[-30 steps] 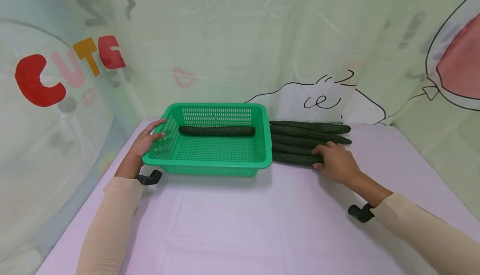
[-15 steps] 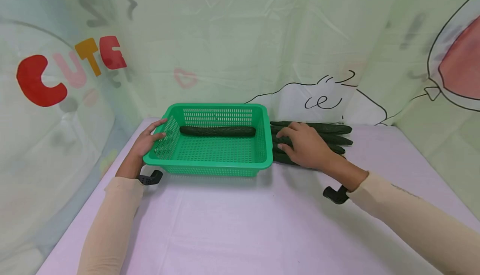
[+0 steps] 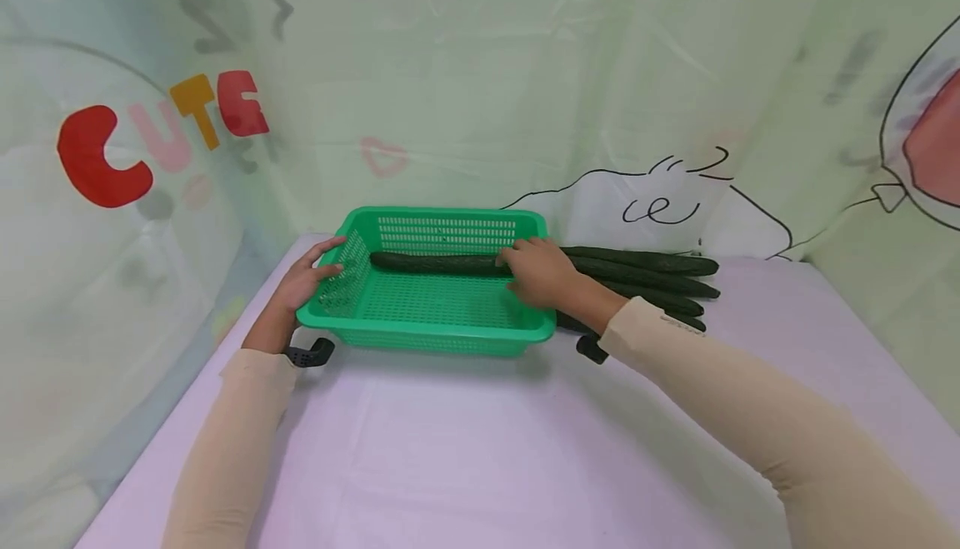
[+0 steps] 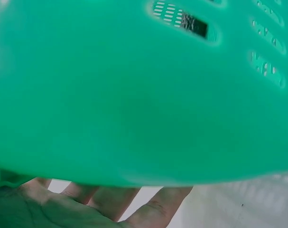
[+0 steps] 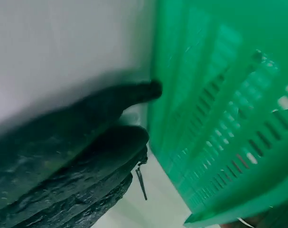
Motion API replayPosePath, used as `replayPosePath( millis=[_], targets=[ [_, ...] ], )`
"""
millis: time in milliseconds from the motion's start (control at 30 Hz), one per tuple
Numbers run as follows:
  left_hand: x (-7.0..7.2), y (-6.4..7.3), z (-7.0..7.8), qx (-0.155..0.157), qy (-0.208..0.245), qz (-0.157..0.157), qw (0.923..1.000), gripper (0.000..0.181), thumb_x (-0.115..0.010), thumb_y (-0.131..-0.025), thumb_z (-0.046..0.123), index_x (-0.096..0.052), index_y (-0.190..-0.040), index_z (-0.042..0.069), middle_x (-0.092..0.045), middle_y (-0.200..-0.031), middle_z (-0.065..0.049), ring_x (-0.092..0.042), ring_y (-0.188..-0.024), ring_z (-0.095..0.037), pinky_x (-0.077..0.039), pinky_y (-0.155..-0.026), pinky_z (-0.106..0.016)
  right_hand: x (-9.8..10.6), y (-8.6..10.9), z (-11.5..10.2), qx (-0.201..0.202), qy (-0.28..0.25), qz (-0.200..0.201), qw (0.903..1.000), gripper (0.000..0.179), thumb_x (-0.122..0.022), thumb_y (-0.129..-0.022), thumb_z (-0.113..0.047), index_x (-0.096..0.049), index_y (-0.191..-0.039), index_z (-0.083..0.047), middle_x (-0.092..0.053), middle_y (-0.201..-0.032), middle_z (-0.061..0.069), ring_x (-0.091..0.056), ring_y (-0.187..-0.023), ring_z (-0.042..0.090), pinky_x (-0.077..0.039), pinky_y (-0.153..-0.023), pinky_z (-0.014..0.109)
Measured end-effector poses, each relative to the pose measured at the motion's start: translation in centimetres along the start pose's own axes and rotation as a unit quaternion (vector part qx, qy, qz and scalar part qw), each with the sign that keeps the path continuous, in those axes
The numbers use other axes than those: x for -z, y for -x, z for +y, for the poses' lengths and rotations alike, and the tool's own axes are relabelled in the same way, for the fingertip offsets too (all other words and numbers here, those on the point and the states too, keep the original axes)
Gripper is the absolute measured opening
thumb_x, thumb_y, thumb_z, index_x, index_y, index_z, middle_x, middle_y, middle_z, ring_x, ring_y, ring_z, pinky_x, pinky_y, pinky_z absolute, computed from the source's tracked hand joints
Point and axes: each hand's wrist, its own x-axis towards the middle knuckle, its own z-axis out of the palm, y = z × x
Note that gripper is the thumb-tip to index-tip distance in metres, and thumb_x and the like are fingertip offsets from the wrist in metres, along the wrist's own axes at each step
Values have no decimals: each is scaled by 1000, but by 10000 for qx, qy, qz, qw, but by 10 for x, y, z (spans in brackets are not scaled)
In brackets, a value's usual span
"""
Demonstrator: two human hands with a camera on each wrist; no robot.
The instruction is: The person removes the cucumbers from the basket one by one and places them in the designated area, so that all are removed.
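Note:
In the head view my left hand [image 3: 300, 286] grips the left rim of a green plastic basket [image 3: 427, 334], with digits over the rim. Some of its fingers [image 4: 155, 209] show below the green wall in the left wrist view. One long dark-green cucumber [image 3: 435, 263] lies crosswise inside the basket. My right hand [image 3: 543, 274] reaches over the right rim, its fingertips right at that cucumber's right end. I cannot tell whether it grips the cucumber, as the hand covers the end.
Several more cucumbers [image 3: 645, 262] lie side by side against the basket's right side, partly behind the right forearm. The right wrist view shows their ends [image 5: 134, 137] close to the perforated wall. A printed curtain [image 3: 465, 74] stands behind the lilac tabletop [image 3: 450, 441].
My right hand has moved left from the cucumber pile, across it and over the rim to the cucumber inside the basket. The left hand stays on the rim. The view has shifted slightly.

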Motion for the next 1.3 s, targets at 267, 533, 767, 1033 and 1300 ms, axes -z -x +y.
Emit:
replayPosePath(
  millis=[267,533,767,1033,1300],
  targets=[
    [-3,1,2,-19,55,-18,10000,60,-46,-103,12,-24,-158,19,-6,-167,-8,-36,-135,-37,-47,-85,-27,-20,-35,-4,-2,1508,-591,9868,38,-50,-102,-12,-52,-139,-3,-56,-130,21,-56,-117,37,-50,-92,51],
    [-8,0,9,-21,58,-83,9999,60,-46,-102,10,-24,-158,16,-7,-167,-9,-28,-144,-40,-39,-103,-45,-29,-39,-3,36,2442,-822,9662,44,-50,-103,-17,-45,-145,-6,-59,-129,18,-59,-114,30,-56,-86,40],
    [-7,-1,11,53,44,-72,10000,60,-46,-103,11,-24,-158,18,-7,-167,-7,-31,-142,-39,-42,-96,-37,-29,-41,0,-23,1985,-1359,9706,50,-45,-105,-20,-35,-151,-3,-56,-139,18,-55,-127,31,-48,-101,41],
    [-7,1,10,-11,-132,49,9999,60,-47,-102,11,-25,-158,15,-6,-167,-7,-20,-148,-40,-33,-109,-50,-30,-46,-1,-174,1390,-1498,9787,58,-45,-105,-20,-24,-156,-4,-34,-156,22,-34,-144,37,-36,-114,45],
    [-3,3,3,3,-64,49,10000,60,-47,-103,12,-25,-158,16,-4,-168,-6,-17,-149,-40,-32,-109,-51,-33,-48,-5,211,1704,-1466,9742,52,-53,-101,-30,-44,-147,-6,-44,-149,19,-39,-140,36,-40,-109,50]
  ],
)
